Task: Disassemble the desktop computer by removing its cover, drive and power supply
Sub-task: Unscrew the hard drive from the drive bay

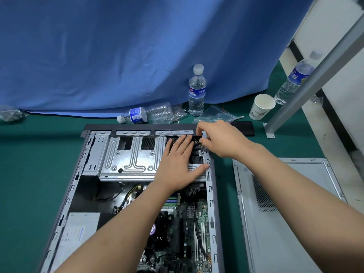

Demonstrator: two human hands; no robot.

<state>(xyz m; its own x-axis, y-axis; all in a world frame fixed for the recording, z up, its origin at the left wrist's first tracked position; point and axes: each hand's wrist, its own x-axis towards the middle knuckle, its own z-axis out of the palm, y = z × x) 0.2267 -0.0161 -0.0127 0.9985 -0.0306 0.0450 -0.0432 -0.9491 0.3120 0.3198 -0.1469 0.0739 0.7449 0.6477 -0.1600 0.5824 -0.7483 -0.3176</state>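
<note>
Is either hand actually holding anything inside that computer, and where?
The left hand lies flat on the drive cage, gripping nothing. The right hand has fingers curled at the case's far corner; what they pinch cannot be told.

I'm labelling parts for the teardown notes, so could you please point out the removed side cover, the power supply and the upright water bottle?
side cover (275,223), head view, on its bare inner metal face.
power supply (78,229), head view, on its labelled top.
upright water bottle (197,91), head view, on its blue label.
</note>
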